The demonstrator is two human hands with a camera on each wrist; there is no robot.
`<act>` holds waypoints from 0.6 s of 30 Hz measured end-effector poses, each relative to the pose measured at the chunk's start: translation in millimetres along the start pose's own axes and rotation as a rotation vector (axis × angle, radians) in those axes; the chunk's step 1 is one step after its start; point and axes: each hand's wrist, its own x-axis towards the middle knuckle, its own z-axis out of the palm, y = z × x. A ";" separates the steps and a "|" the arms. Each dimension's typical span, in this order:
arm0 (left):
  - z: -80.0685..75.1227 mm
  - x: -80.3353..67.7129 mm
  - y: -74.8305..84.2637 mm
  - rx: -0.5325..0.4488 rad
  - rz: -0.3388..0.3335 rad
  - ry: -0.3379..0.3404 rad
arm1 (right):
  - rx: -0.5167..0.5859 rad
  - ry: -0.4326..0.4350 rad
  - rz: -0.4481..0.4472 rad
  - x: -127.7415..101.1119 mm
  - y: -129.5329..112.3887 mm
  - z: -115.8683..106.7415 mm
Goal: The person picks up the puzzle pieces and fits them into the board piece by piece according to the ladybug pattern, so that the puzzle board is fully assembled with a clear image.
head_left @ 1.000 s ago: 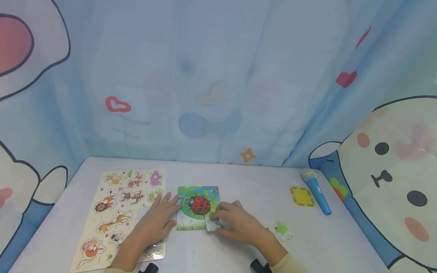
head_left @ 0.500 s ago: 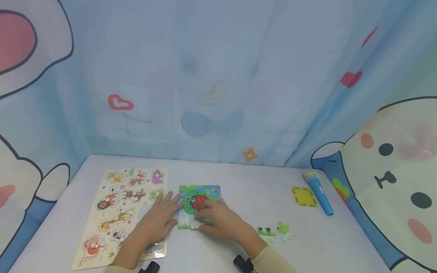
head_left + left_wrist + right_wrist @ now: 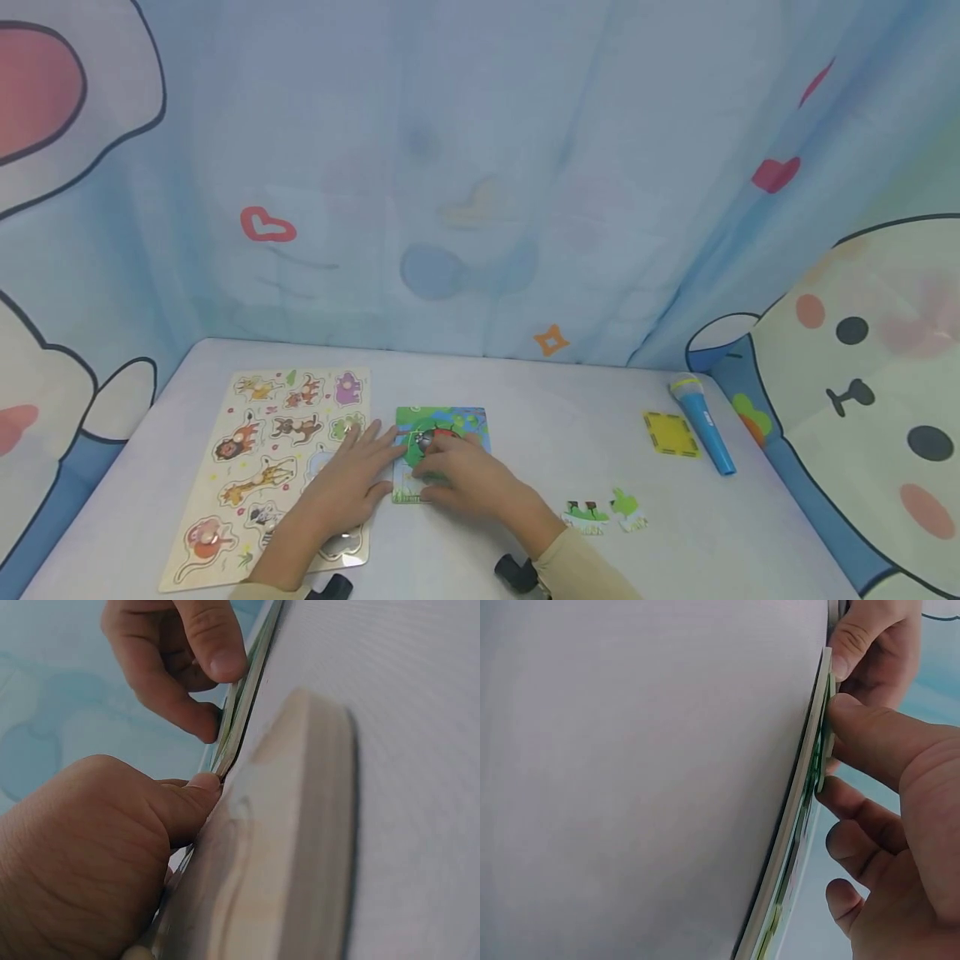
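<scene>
A square ladybug jigsaw puzzle (image 3: 408, 485) lies flat on the white table, in the middle. My left hand (image 3: 347, 479) rests palm down across the right edge of a wooden animal board (image 3: 212, 493), fingers spread, with fingertips and thumb at the puzzle's left edge. Above the puzzle's lower part, my right hand (image 3: 472, 482) pinches a thin puzzle piece (image 3: 826, 746) between thumb and index finger. In the right wrist view that piece is slightly tilted against the puzzle tray. The picture on it is hidden, and the right hand covers much of the ladybug.
Two loose puzzle pieces, one with a green base (image 3: 587, 517) and one with a green shape (image 3: 627, 508), lie to the right. Farther right are a yellow square frame (image 3: 671, 434) and a blue toy microphone (image 3: 703, 423). A printed curtain (image 3: 465, 317) hangs behind the table.
My right hand has moved left along the puzzle's lower part with the piece, uncovering a loose piece on the table. The left hand has stayed in place; the view has shifted slightly.
</scene>
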 end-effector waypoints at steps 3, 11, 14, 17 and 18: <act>-0.1 0.2 0.0 -0.001 0.004 -0.005 | -0.007 -0.006 0.012 2.2 -1.5 -0.7; -2.3 -0.4 1.1 -0.002 -0.002 -0.002 | -0.015 -0.036 0.039 4.6 -2.0 -0.8; -2.5 -0.4 1.3 -0.002 -0.007 -0.005 | -0.015 -0.055 0.037 3.3 -0.9 -0.2; -2.0 -0.3 1.1 0.001 -0.012 -0.012 | 0.008 -0.066 0.027 0.1 1.3 0.2; -1.7 -0.1 1.2 0.001 -0.011 -0.013 | 0.019 -0.064 0.019 -1.3 2.5 0.2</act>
